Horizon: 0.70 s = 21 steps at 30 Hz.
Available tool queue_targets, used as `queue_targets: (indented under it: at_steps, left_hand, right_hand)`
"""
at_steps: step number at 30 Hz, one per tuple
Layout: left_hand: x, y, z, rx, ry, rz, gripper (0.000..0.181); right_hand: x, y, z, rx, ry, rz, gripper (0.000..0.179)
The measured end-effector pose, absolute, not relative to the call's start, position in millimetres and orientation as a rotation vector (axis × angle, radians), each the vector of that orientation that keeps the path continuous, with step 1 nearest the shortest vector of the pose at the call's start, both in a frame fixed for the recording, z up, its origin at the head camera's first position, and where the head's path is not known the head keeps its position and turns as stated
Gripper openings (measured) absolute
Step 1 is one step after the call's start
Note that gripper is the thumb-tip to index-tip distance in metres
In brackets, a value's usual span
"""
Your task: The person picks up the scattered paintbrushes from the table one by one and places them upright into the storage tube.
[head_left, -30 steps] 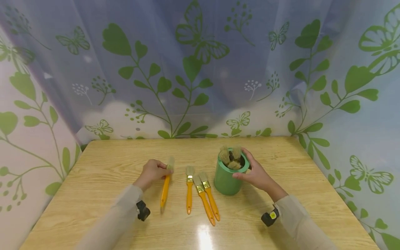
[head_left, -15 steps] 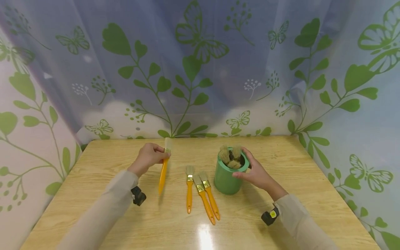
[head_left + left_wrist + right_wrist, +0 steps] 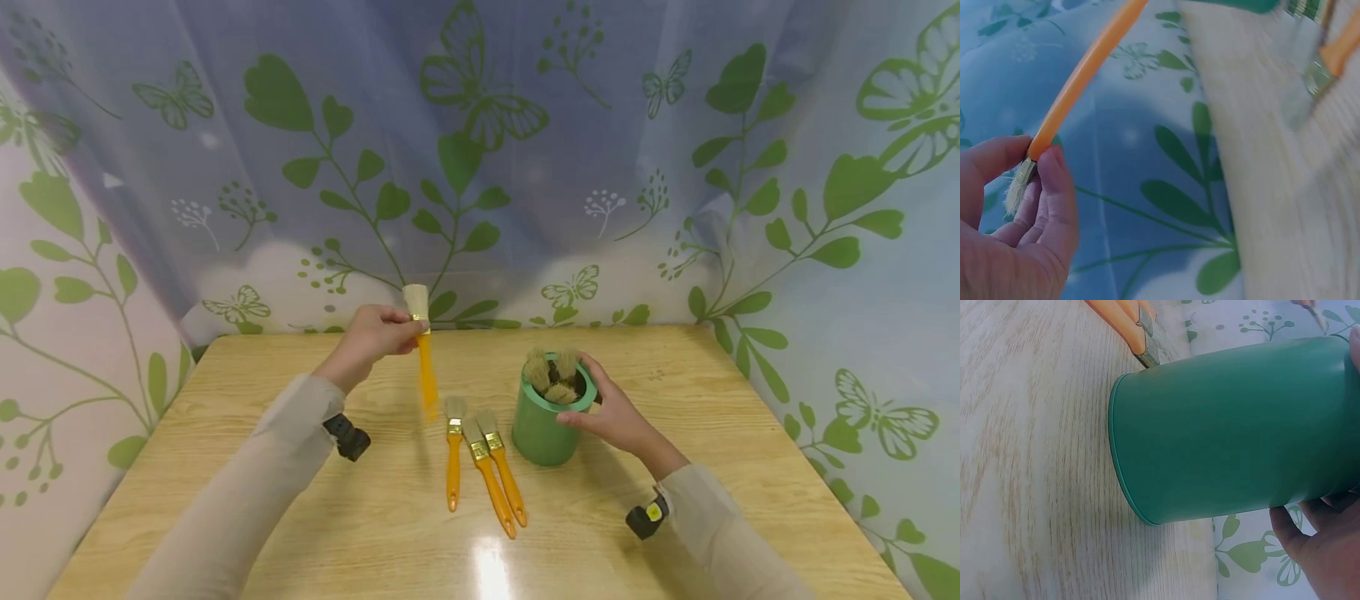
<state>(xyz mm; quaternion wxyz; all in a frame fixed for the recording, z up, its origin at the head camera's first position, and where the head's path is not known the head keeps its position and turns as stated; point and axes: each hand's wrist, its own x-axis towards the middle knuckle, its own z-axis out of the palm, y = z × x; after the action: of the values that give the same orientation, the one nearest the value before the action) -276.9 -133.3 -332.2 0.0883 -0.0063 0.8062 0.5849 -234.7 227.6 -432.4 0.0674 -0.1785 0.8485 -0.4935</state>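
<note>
My left hand (image 3: 375, 340) pinches a paintbrush (image 3: 426, 362) at its metal ferrule, raised over the table's far left half. Its pale bristles point up and the orange handle hangs down; in the left wrist view, thumb and fingertips meet around the ferrule (image 3: 1027, 167). A green cylindrical pot (image 3: 546, 433) stands upright on the table, with my right hand (image 3: 621, 423) holding its right side near the rim. Several bristle heads (image 3: 537, 372) stick up inside it, their handles hidden. The right wrist view shows the smooth pot wall (image 3: 1222, 437) with fingers below it.
Three more paintbrushes lie between the hands, bristles away from me: one alone (image 3: 453, 467) and two side by side, the nearer (image 3: 495, 492) and its neighbour (image 3: 508, 475). Behind the wooden table (image 3: 262, 367) hangs a leaf-and-butterfly curtain (image 3: 570, 208).
My left hand has lifted the paintbrush up and away from me, then slightly right, its handle now swinging toward the right. The right hand and pot have stayed put.
</note>
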Motion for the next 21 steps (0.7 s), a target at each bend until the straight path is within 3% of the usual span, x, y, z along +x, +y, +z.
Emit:
queue_targets:
  at_steps: [11, 21]
  left_hand:
    - [-268.7, -92.4, -308.4, 0.119, 2.108, 2.131, 0.023]
    - [-258.9, -46.0, -302.2, 0.218, 1.995, 2.267, 0.027]
  right_hand:
    - [-233.4, 226.9, -432.7, -0.527, 2.567, -1.475, 0.104]
    - [-234.4, 227.7, -431.4, -0.556, 2.565, -1.498, 0.104]
